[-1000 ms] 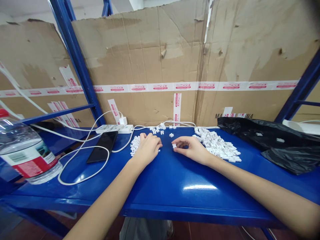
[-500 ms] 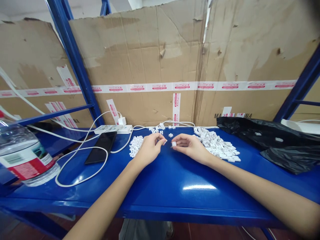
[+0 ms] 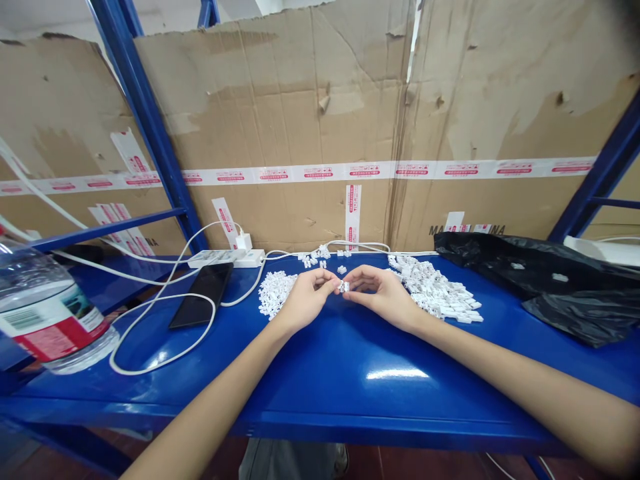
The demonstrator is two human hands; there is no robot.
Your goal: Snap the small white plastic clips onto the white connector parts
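Note:
My right hand (image 3: pixel 376 291) pinches a small white plastic connector block (image 3: pixel 345 287) with dark openings. Against its left side, my left hand (image 3: pixel 311 293) presses thumb and fingertips closed; the tiny white piece in them is mostly hidden at the contact. Beside my left wrist lies a heap of tiny white pieces (image 3: pixel 274 292). A larger pile of white connector blocks (image 3: pixel 440 292) spreads out to the right of my right hand. Just beyond the fingertips sits a single block (image 3: pixel 341 270), with several more blocks (image 3: pixel 320 253) farther back.
A black plastic bag (image 3: pixel 500 267) with two white pieces on it lies at right. On the left are a black phone (image 3: pixel 203 297), a white power strip (image 3: pixel 227 257), looped white cable (image 3: pixel 165 370) and a large water bottle (image 3: pixel 55 313). Cardboard (image 3: pixel 290 120) stands behind the blue table (image 3: pixel 340 380).
My hands have come together: the left has moved right, bringing its tiny white piece up against the connector block in my right hand. The right hand has barely moved.

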